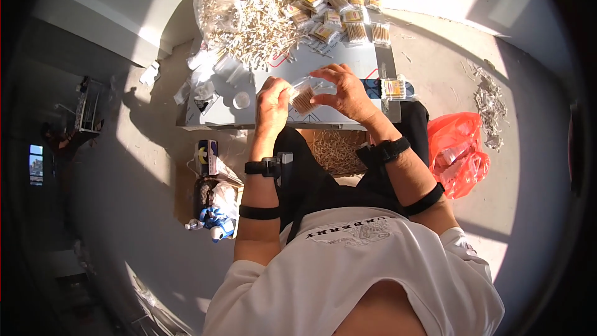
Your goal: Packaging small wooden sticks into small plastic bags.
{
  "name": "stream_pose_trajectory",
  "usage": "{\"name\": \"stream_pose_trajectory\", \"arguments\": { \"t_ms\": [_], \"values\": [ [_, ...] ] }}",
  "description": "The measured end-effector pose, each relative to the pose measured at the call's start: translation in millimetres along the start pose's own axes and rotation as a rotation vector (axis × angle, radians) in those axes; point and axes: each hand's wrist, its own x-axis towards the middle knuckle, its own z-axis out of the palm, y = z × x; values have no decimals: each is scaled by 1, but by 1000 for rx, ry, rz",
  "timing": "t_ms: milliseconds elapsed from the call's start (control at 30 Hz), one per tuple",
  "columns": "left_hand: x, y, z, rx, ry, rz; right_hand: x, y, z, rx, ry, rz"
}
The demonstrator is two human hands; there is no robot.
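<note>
A small clear plastic packet of cotton swabs (303, 101) with brown sticks is between my two hands, above the near edge of the table. My left hand (272, 102) is closed, its thumb and fingers pinching the packet's left side. On the other side, my right hand (349, 94) curves round the packet, thumb at its lower right and fingertips at its upper edge. Beyond my hands a large heap of loose cotton swabs (258, 22) covers the far part of the table. Filled swab packets (333, 17) are piled to its right.
Another swab packet (393, 89) lies at the right edge of the metallic-looking table (217, 115). A round white container (241, 100) and clear bags (230, 70) are at left. Below are a box of sticks (336, 152), a red plastic bag (457, 155) and a cardboard box (186, 196).
</note>
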Motion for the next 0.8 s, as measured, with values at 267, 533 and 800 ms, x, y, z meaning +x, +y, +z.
{"name": "stream_pose_trajectory", "arguments": {
  "t_ms": [267,533,800],
  "values": [
    [0,-1,69,-21,-216,15,-26,49,-6,185,61,206],
    [-11,-14,97,51,-230,-20,-44,65,0,32,40,152],
    [-3,-6,102,275,-295,38,-37,64,5,-348,33,-5]
  ]
}}
